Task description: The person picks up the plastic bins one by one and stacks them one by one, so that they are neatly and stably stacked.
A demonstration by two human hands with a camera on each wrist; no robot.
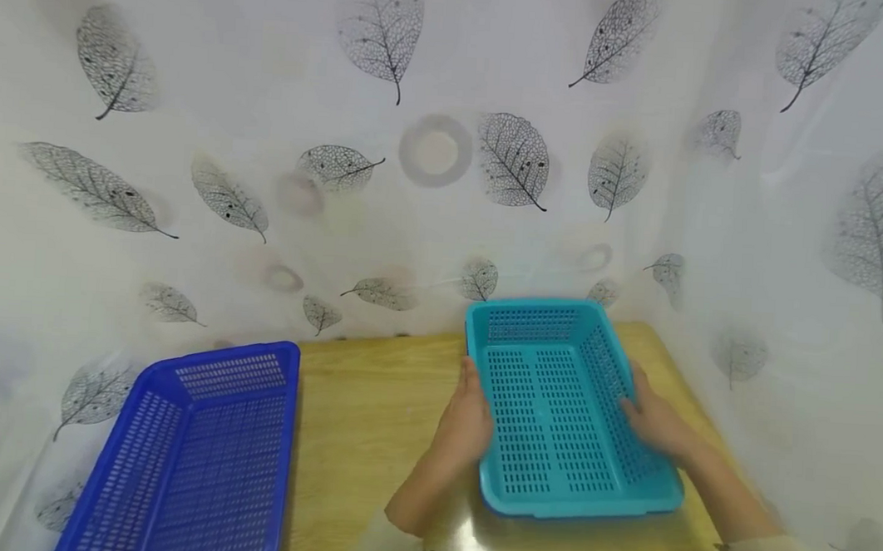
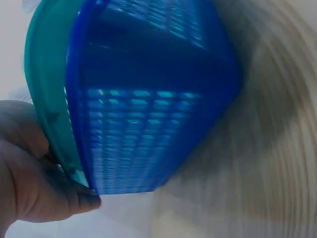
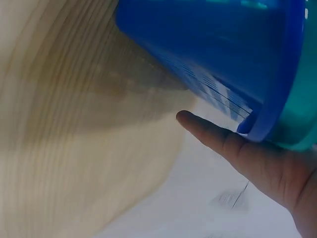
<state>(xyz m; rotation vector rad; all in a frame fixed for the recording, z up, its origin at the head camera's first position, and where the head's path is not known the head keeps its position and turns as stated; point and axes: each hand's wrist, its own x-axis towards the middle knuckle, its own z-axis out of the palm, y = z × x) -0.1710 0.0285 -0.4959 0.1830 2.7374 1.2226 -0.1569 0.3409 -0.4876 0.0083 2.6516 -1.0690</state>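
A teal plastic basket (image 1: 542,414) sits nested inside a blue basket (image 2: 143,69), whose outer walls show in both wrist views. My left hand (image 1: 466,422) holds the left side at the rims, its fingertips by the blue rim in the left wrist view. On the opposite side my right hand (image 1: 659,420) grips the rims, with the thumb over the teal edge. In the right wrist view one finger (image 3: 208,131) of that hand reaches straight along the outside of the blue wall. The nested pair is over the right part of the table.
Another blue basket (image 1: 221,472) with slotted walls stands at the left of the wooden table (image 1: 365,438). A whitish sheet with a leaf print (image 1: 429,225) hangs behind the table and along its right side.
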